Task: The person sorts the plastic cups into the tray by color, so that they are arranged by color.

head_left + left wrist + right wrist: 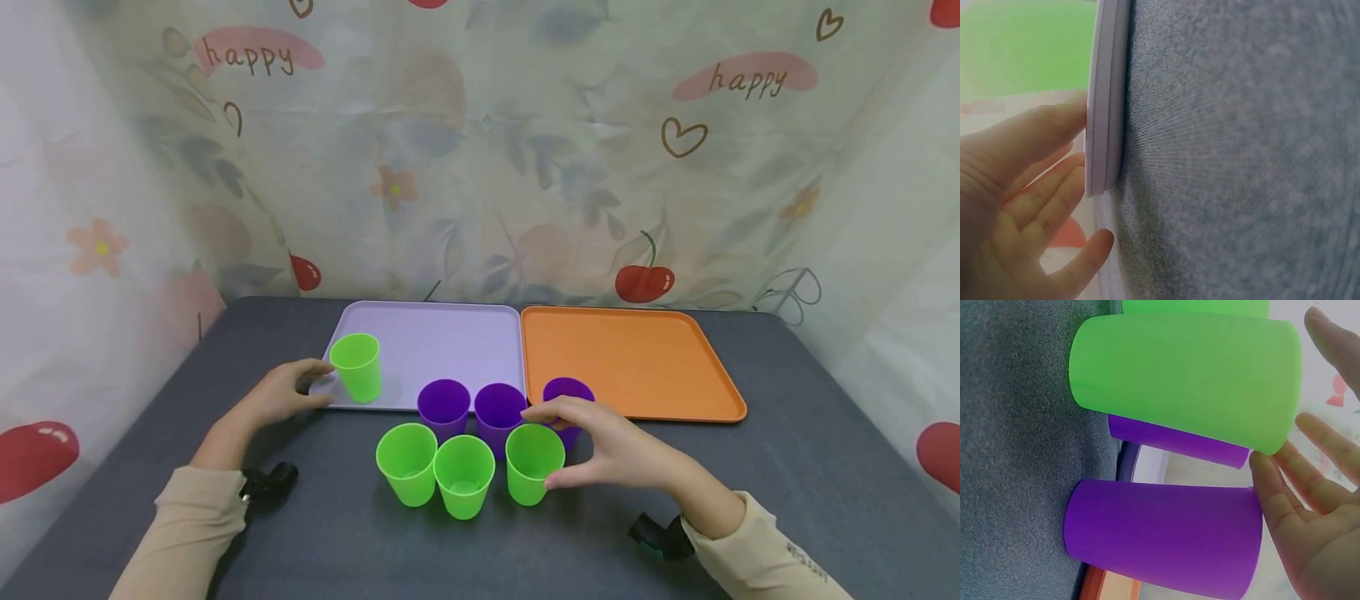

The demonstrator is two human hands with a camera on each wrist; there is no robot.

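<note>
The left hand [273, 395] — released — is beside the lavender tray [450, 350]. The right hand [613, 447], also released, borders the rightmost green cup [529, 468].

Lone cup [357, 373]: on the left tray [450, 346], just right of the left hand [276, 396].
Front three cups [464, 477]: in a row, the rightmost by the right hand [618, 447].
Back three cups [498, 417]: behind those, the rightmost partly behind the right hand.
Right tray [630, 358]: beyond the right hand.
</note>
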